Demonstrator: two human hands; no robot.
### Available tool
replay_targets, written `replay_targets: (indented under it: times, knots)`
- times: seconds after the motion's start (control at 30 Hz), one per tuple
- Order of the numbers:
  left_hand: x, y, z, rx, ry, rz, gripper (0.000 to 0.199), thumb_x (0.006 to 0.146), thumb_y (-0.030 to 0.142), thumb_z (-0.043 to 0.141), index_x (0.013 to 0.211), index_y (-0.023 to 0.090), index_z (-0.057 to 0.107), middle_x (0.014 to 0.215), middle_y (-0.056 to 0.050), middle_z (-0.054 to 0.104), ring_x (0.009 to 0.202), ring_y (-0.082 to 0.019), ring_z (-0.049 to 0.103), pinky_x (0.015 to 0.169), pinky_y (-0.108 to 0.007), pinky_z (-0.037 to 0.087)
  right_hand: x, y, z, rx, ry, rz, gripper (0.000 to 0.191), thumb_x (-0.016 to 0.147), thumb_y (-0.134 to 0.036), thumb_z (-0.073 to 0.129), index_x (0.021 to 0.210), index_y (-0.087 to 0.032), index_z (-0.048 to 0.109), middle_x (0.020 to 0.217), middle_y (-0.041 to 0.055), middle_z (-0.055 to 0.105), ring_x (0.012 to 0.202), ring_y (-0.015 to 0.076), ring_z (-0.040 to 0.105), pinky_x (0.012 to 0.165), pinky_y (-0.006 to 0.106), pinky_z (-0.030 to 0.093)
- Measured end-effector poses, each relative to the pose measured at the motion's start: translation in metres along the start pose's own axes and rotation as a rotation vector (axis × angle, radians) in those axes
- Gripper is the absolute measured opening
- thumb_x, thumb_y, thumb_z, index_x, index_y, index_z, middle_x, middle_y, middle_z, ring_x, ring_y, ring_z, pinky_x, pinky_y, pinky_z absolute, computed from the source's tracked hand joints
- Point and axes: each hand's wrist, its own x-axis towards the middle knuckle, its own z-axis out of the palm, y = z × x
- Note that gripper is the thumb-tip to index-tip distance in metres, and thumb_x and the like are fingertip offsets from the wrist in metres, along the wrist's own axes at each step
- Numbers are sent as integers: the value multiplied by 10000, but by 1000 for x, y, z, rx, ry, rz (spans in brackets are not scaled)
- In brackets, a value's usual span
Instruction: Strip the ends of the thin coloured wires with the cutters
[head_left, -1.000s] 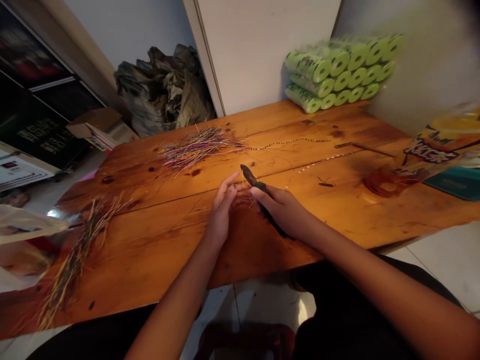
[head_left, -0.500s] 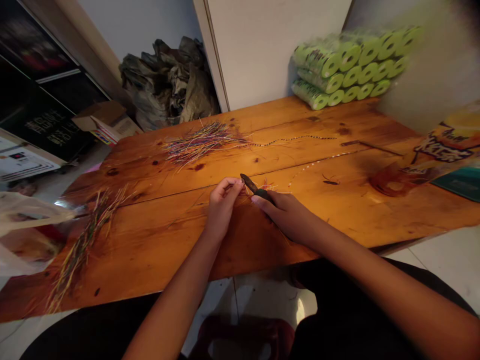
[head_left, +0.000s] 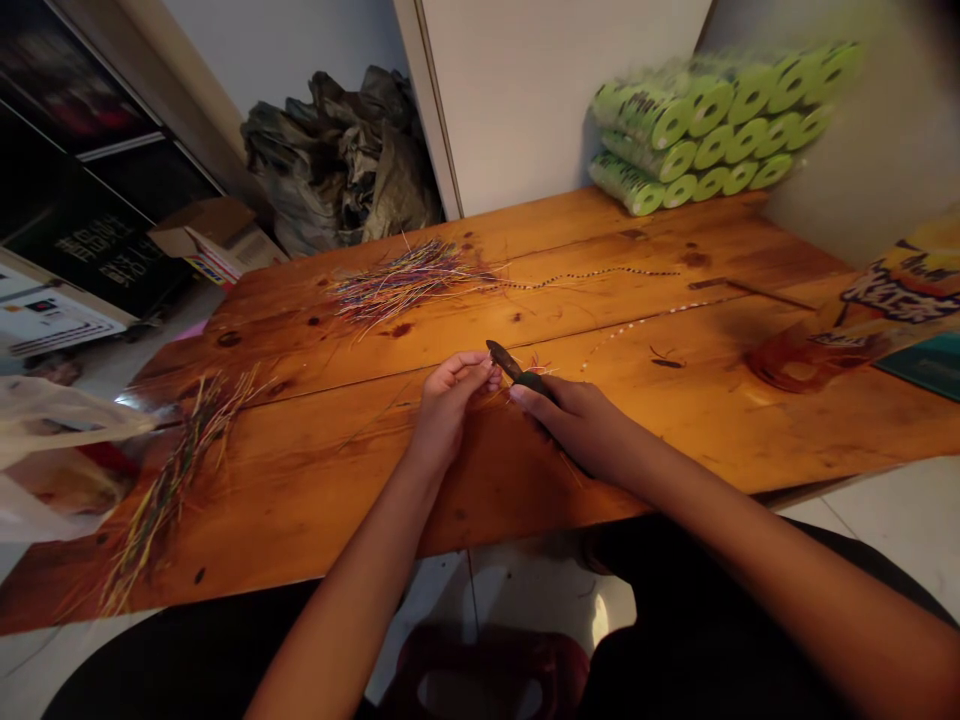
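Right hand (head_left: 581, 425) closed on black-handled pliers (head_left: 517, 370). Left hand (head_left: 450, 415) curled just beside the pliers; any grip cannot be determined. Coloured wire strands (head_left: 405, 285) lie beyond both hands on the wooden table (head_left: 637, 230), with a second bundle (head_left: 180, 480) at its left end.

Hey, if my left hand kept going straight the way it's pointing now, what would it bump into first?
Most likely the dark-handled tool held in your right hand. It sits just ahead of your left hand, though depth makes it hard to tell whether they already touch.
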Motion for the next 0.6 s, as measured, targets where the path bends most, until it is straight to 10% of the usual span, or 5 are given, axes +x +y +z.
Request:
replay_targets:
  times: [0.33, 0.6]
  knots:
    - [-1, 4, -2, -10, 4, 25, 71, 691, 215, 671, 690, 164, 621, 673, 13, 602, 641, -67, 553, 652, -187, 460, 1, 1, -5, 105, -5, 38, 365, 884, -497, 397, 703, -196, 498, 638, 36, 563, 577, 161, 532, 577, 282, 411]
    - [-1, 6, -3, -58, 20, 106, 53, 730, 201, 592, 685, 176, 581, 720, 13, 561, 683, -79, 523, 638, -191, 424, -1, -4, -21, 625, -198, 170, 409, 891, -504, 410, 725, -172, 581, 688, 37, 603, 584, 133, 563, 550, 236, 468]
